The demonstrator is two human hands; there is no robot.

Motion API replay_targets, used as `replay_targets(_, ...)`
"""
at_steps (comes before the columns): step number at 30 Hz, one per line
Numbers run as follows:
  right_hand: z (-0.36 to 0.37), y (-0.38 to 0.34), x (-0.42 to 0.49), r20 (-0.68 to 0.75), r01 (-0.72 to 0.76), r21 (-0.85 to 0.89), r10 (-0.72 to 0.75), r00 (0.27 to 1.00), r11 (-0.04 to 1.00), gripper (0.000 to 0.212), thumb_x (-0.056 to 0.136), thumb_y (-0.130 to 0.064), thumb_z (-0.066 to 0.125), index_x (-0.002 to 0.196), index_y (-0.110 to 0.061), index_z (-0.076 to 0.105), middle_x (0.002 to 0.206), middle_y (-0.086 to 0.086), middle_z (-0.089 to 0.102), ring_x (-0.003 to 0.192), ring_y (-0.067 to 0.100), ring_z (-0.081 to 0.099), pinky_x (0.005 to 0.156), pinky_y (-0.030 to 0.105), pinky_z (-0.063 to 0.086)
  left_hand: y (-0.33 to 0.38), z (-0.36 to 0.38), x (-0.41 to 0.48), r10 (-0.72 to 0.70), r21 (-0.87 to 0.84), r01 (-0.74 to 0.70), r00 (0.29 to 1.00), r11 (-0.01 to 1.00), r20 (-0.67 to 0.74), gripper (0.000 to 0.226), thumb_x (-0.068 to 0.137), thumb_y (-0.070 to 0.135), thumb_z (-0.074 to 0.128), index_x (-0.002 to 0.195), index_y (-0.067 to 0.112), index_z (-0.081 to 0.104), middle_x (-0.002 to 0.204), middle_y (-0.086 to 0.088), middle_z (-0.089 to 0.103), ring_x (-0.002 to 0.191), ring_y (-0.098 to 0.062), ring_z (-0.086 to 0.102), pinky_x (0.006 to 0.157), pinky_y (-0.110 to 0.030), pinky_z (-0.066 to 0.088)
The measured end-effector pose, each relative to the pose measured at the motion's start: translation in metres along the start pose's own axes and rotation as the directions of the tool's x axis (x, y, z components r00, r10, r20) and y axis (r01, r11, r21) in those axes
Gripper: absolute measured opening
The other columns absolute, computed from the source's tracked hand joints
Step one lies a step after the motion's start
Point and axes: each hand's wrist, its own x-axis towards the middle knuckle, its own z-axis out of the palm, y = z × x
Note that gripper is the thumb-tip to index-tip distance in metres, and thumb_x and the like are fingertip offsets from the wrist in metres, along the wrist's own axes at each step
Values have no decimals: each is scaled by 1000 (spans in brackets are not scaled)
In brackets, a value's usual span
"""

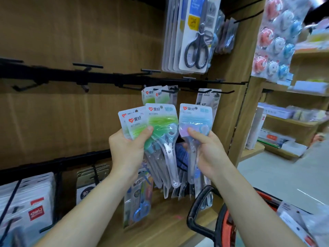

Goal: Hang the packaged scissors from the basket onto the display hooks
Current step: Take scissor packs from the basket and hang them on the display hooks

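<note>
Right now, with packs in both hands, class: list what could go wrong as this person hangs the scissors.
1. The left grip holds the fanned green packs under one thumb; one could slip and fall.
2. The right grip pinches the blue pack well below its hang hole, so its top may flop and miss the hook.
3. That hook already carries hung green packs, so colours could get mixed.

The left hand point(127, 150) and the right hand point(208, 150) were bare. The left thumbnail point(150, 128) and the right thumbnail point(190, 130) were short, rounded and plainly trimmed. Back from the fingers, slim wrists widened into the left forearm point(85, 207) and the right forearm point(252, 202), both uncovered to the frame's edge.
</note>
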Motion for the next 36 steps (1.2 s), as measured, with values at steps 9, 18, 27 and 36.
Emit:
replay_targets(9, 26, -19, 25, 49, 101, -115, -96, 994, 988, 17, 104, -22, 58, 116, -15, 67, 112, 6, 77, 85, 14, 74, 61, 23, 55, 4, -2, 5, 72, 38, -69, 995, 997, -76, 23, 86, 5, 81, 90, 26, 75, 89, 14, 79, 89, -9, 77, 79, -32, 62)
replay_targets(18, 20, -33, 27, 3, 64, -177, -65, 998, 982, 17, 101, -21, 63, 113, -12, 71, 109, 5, 79, 100, 25, 72, 97, 46, 54, 4, -20, 16, 93, 60, -84, 982, 995, -165, 24, 84, 8, 84, 90, 30, 74, 92, 14, 79, 92, -9, 77, 84, -38, 62)
replay_targets(27, 49, -51, 45, -97, 64, -178, -83, 992, 982, 4, 99, -17, 68, 99, -17, 71, 92, 3, 81, 90, 23, 77, 75, 36, 64, 9, -17, 13, 104, 10, -103, 986, 995, -132, 25, 85, 5, 82, 92, 28, 74, 91, 16, 79, 92, -7, 76, 78, -27, 61)
replay_targets(36, 60, -52, 49, -162, -82, -155, 57, 985, 985, 21, 92, -16, 76, 109, -8, 67, 98, 11, 80, 92, 31, 78, 92, 50, 61, 16, -23, 11, 104, -21, -106, 991, 994, -89, 23, 87, 5, 80, 93, 26, 74, 92, 15, 79, 93, -9, 77, 78, -29, 62)
